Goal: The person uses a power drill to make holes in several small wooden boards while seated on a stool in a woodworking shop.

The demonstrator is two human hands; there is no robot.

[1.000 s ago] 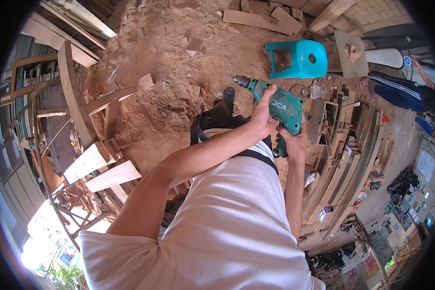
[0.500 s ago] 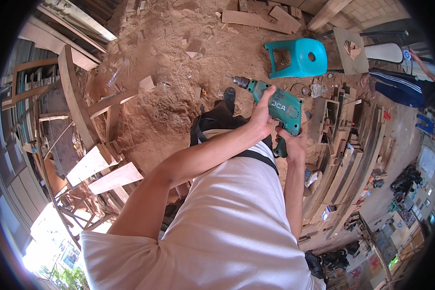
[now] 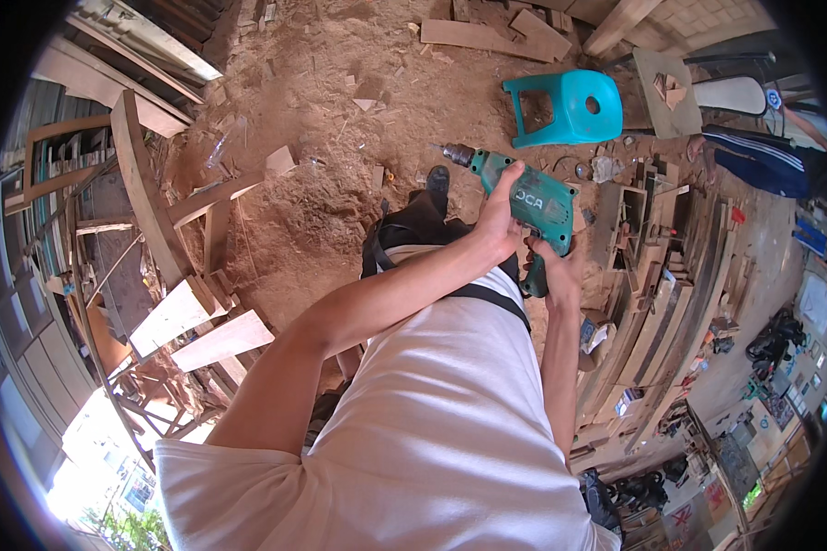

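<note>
A green electric drill is held up in front of my waist, its black chuck and thin bit pointing to the far left. My left hand supports the drill's body, with the thumb lying along its upper side. Around the dark rear handle, by the trigger, my right hand is closed. The drill partly hides the fingers of my left hand. Nothing touches the tip of the bit; it hangs in the air above the dirt floor.
A turquoise plastic stool stands just beyond the drill. Stacked planks line the right side, and wooden frames lean at the left. Wood offcuts lie far ahead. Another person's dark-trousered leg shows at the far right.
My hands and the drill keep practically the same place. At the far right, the other person's arm has shifted slightly.
</note>
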